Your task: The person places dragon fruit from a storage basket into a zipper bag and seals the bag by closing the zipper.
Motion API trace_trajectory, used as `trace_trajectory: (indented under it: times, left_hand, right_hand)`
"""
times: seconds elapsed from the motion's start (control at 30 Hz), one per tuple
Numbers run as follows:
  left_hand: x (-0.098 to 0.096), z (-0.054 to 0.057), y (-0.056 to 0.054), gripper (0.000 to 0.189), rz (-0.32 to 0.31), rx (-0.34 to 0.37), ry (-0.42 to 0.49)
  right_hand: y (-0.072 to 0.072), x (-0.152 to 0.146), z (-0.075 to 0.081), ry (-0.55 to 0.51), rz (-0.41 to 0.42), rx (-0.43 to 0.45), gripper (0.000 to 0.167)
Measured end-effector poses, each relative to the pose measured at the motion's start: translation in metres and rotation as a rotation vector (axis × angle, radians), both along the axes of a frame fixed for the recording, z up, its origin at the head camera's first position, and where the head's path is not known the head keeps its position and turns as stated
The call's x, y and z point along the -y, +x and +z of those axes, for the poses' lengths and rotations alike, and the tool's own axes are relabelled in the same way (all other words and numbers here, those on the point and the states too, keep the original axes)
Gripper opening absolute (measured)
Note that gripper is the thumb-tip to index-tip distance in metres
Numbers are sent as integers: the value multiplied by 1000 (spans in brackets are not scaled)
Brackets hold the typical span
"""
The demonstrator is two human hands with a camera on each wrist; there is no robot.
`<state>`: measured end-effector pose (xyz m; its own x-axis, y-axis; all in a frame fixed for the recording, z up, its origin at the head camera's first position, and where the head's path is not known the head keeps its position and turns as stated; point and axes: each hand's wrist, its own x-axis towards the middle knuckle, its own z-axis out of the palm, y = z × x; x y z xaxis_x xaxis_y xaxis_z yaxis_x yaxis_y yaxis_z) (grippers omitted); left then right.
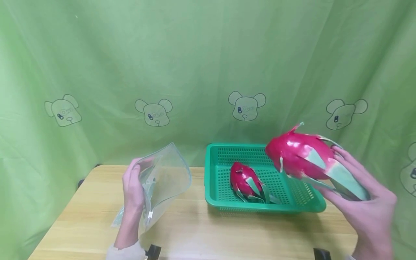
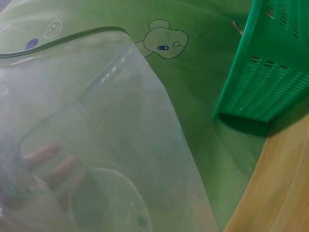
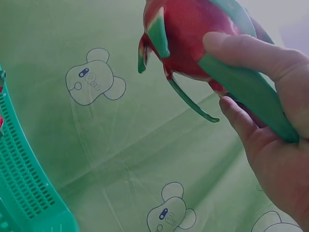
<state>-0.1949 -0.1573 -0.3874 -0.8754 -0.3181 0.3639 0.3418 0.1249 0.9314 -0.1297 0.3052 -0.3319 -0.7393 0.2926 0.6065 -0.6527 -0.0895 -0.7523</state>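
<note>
A pink dragon fruit (image 1: 300, 155) with green scales is in my right hand (image 1: 367, 202), raised above the right end of the green basket. The thumb and fingers grip its leafy end, as the right wrist view also shows. My left hand (image 1: 134, 186) holds a clear zip bag (image 1: 173, 173) with a slider, its mouth spread apart. Through the plastic in the left wrist view, fingertips (image 2: 65, 166) show blurred. Another dragon fruit (image 1: 245, 182) lies in the left part of the green basket (image 1: 264, 206).
The basket stands on a light wooden table (image 1: 195, 231), to the right of the bag. Behind the table hangs a green curtain (image 1: 195, 54) printed with bear heads.
</note>
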Motion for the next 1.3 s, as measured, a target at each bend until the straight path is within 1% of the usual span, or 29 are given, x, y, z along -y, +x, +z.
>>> trace_trajectory:
  times: [0.07,0.13,0.23,0.47,0.57,0.63,0.7,0.8,0.93,1.03,1.17,1.3]
  left_hand:
    - [0,0,0,44,-4,1,1]
    - [0,0,0,44,-6,3,1]
    - [-1,-1,0,44,-8,3,1]
    - [-1,-3,0,45,2,-1,-12]
    - [-1,-3,0,44,3,-9,-18]
    - [-1,-3,0,45,3,-12,-18]
    - [-1,-3,0,45,2,-13,-17]
    - [-1,-3,1,45,3,-16,-19]
    - [-1,-3,1,45,1,-23,-22]
    - [-1,-3,1,45,-3,-21,-21]
    - [-1,-3,1,45,2,-19,-28]
    - [-1,-4,0,45,10,-23,-37]
  right_hand:
    - [4,2,3,-1,-31,73,80]
    - [7,4,5,-11,-38,110,81]
    - [8,5,6,-20,-38,133,83]
    - [9,5,5,-14,-44,155,86]
    - [8,1,1,-29,-37,135,88]
    - [6,-3,-3,-59,3,80,87]
    - [4,-7,-7,-95,62,20,85]
    - [3,-12,-10,-154,117,-27,83]
    - [7,-11,-6,-160,46,43,84]
    - [11,-7,-2,-143,14,87,85]
    - [13,-3,2,-131,37,82,85]
    - [15,1,5,-107,12,122,82]
